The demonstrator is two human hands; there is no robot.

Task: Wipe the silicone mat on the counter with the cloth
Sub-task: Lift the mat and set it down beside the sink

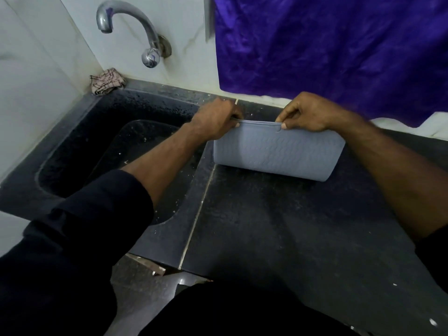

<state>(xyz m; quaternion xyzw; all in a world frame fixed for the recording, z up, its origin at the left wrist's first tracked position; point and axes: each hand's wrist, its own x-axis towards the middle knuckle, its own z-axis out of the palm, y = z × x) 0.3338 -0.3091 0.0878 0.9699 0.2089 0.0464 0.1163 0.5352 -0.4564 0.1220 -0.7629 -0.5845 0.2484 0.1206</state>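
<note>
Both hands, left (215, 121) and right (306, 112), pinch the folded mat's (276, 151) far edge; cloth (106, 81) lies far left of it, nearer the left.

A home kitchen — a curved wall tap (135, 32) over a dark stone sink (116, 151), tiled walls (36, 69).

A grey-blue silicone mat with a wavy embossed pattern (278, 151) lies folded over on the dark speckled stone counter (278, 226), its doubled far edge pinched by the left hand (214, 121) and the right hand (308, 113) at either end. To the left sits a black stone sink (101, 141) under a curved chrome wall tap (135, 27). A crumpled checked cloth (106, 81) rests at the sink's back corner, well apart from both hands, and a purple fabric (339, 49) hangs on the wall behind the mat.
</note>
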